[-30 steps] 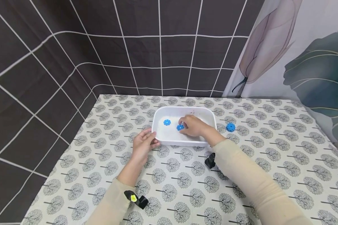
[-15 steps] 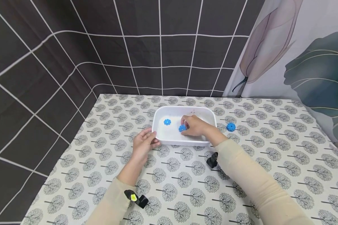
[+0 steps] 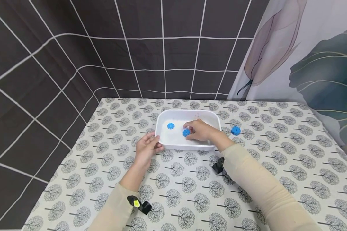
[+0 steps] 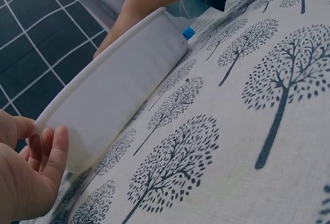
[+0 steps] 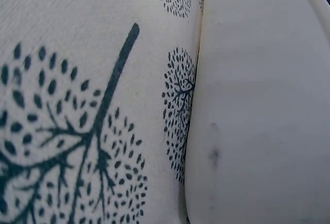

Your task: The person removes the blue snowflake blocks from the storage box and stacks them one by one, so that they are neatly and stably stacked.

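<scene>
A white plastic tub (image 3: 173, 147) stands on the cloth in the head view. My left hand (image 3: 146, 148) grips its left front corner, thumb at the rim and fingers against the outside; the left wrist view shows this hand (image 4: 36, 167) at the tub's end. Reaching inside the tub, my right hand (image 3: 200, 130) pinches a blue notched plastic disc (image 3: 186, 132) between thumb and fingers. Another blue notched disc (image 3: 171, 126) lies flat on the tub's floor to the left. The right wrist view holds only the tub's outer wall (image 5: 258, 105) and cloth, with the hand out of sight.
Right of the tub, a small pile of blue notched discs (image 3: 235, 130) sits on the tree-print tablecloth (image 3: 277, 179). A dark curtain with white grid lines (image 3: 144, 51) hangs behind the table, and a pale leaf-print curtain (image 3: 277, 64) hangs at the right.
The disc in my right fingers has tilted up from nearly flat and shifted very slightly. The left hand keeps its grip on the tub, which stays in place.
</scene>
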A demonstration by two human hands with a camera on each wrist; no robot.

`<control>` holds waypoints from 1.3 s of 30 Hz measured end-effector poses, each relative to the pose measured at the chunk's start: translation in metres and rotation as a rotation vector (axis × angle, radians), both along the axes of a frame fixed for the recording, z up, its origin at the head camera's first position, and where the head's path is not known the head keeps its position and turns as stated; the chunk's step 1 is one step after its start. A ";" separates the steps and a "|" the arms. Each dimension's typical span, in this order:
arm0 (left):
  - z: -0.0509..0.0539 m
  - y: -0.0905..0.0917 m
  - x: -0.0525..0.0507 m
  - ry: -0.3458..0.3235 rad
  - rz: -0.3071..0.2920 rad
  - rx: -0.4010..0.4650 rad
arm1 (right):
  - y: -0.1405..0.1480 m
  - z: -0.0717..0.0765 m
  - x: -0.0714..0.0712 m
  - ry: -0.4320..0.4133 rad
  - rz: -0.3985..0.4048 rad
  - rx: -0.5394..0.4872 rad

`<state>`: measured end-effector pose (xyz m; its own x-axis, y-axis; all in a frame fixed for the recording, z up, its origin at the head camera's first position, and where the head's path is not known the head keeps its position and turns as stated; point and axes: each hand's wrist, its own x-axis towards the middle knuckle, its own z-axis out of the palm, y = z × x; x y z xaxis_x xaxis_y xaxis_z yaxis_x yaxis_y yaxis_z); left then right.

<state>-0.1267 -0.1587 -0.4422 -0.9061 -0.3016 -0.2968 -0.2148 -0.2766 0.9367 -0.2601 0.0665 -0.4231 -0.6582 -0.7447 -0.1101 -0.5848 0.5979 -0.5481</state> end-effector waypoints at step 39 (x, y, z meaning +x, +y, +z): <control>0.000 0.001 0.000 -0.001 -0.006 -0.015 | 0.030 0.013 -0.006 0.162 -0.098 -0.250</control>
